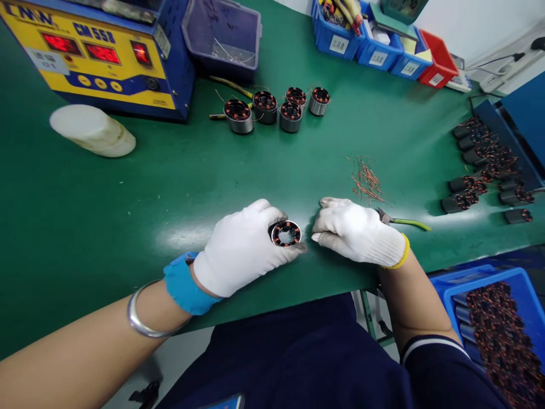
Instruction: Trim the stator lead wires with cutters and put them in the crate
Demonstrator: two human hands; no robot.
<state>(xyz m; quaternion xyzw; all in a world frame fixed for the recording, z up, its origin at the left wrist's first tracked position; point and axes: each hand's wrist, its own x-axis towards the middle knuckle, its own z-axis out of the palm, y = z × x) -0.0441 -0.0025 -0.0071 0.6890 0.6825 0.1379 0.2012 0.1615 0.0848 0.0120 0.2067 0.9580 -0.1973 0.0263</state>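
Observation:
A motor stator (276,233), a metal ring with copper windings inside, stands on the green table. My white-gloved left hand (244,245) curls around it, thumb and fingers on opposite sides, leaving its open top in view. Just to the right, my gloved right hand (355,232) is closed with its fingertips drawn together. Whether it pinches a thin wire is too small to make out. Cutting pliers (406,222) with green handles lie behind the right wrist, their jaws partly covered by it. A small heap of copper wire clippings (367,179) lies beyond that hand.
Several stators (290,117) stand at the back, near a blue-and-yellow powered unit (114,74), a purple bin (223,68) and a white cylinder (93,132). More stators (481,153) cluster at right. Labelled bins (378,57) line the back; a blue crate (451,298) of stators sits lower right.

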